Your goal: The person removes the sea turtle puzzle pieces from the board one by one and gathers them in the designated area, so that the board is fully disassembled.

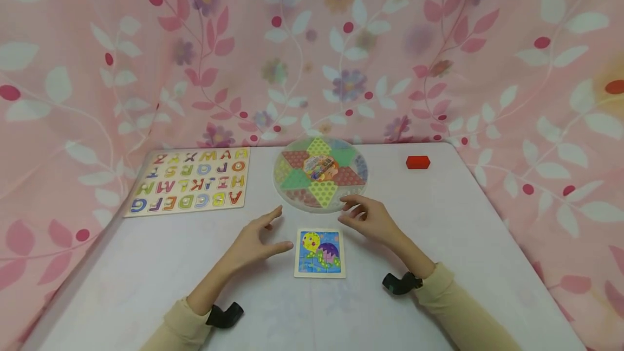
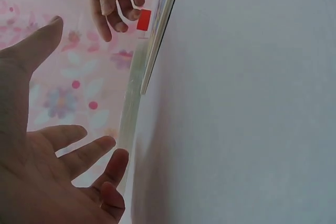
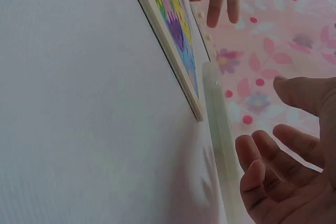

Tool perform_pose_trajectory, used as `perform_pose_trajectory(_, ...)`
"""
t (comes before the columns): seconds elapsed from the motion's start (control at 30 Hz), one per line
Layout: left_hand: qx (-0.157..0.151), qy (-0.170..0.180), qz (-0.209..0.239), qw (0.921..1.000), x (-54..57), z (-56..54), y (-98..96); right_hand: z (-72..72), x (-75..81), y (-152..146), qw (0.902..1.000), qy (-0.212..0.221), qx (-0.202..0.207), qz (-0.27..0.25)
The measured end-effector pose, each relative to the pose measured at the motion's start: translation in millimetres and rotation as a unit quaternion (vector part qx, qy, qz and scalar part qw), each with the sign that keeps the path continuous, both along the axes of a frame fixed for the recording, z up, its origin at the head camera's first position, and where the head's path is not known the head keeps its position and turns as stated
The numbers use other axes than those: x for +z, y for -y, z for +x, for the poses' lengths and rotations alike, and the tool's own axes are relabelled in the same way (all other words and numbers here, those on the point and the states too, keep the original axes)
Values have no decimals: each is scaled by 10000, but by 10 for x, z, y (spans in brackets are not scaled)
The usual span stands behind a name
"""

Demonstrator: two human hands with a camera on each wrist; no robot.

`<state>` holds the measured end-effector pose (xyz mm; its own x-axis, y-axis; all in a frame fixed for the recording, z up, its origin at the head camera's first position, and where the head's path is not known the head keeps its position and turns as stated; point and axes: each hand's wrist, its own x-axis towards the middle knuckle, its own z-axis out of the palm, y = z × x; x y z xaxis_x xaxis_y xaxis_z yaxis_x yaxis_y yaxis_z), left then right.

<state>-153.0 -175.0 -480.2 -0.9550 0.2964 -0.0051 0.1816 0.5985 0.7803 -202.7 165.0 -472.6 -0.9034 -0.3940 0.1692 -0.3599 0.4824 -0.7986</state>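
A small square jigsaw puzzle [image 1: 319, 253] with a cartoon turtle picture and a pale wooden border lies flat on the table in the head view. My left hand [image 1: 251, 242] hovers to its left, fingers loosely spread and holding nothing. On the other side my right hand [image 1: 371, 220] is raised above the puzzle's upper right, its fingers relaxed and slightly bent, also holding nothing. Beyond both hands sits a round Chinese checkers board [image 1: 320, 199] with a coloured star, and the right fingertips overlap its near edge in the head view. Touching cannot be told.
A wooden alphabet puzzle board [image 1: 190, 180] with colourful letters lies at the back left. At the back right is a small red block [image 1: 417, 162]. The white tabletop [image 1: 468, 242] ends against a pink floral curtain [image 1: 312, 47].
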Motion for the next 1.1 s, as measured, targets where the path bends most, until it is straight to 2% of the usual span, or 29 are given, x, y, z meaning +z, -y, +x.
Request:
perform_pose_trajectory(0.17, -360, -117, 76, 9993, -75, -29, -100, -20, 36, 160, 9982, 35, 594, 96)
perform_pose_trajectory(0.3, -530, -322, 25, 9981, -142, -13, -150, -12, 49, 267, 9928, -137, 1097, 454)
perform_pose_trajectory(0.4, -640, -479, -199, 9966, -195, 17, -161, -15, 37, 352, 9850, -248, 1557, 704)
perform_pose_trajectory(0.53, -884, -796, -596, 9911, -245, 47, -149, -37, 16, 481, 9773, -137, 1977, 756)
perform_pose_trajectory(0.67, -1079, -1008, -732, 9863, -275, 63, -133, -40, -31, 578, 9770, -5, 2031, 643)
perform_pose_trajectory(0.87, -1147, -1025, -851, 9844, -327, 101, -105, 40, -162, 624, 9793, 149, 1847, 813)
perform_pose_trajectory(1.1, -1310, -1151, -1101, 9785, -313, 99, -97, 43, -200, 626, 9808, 37, 1812, 727)
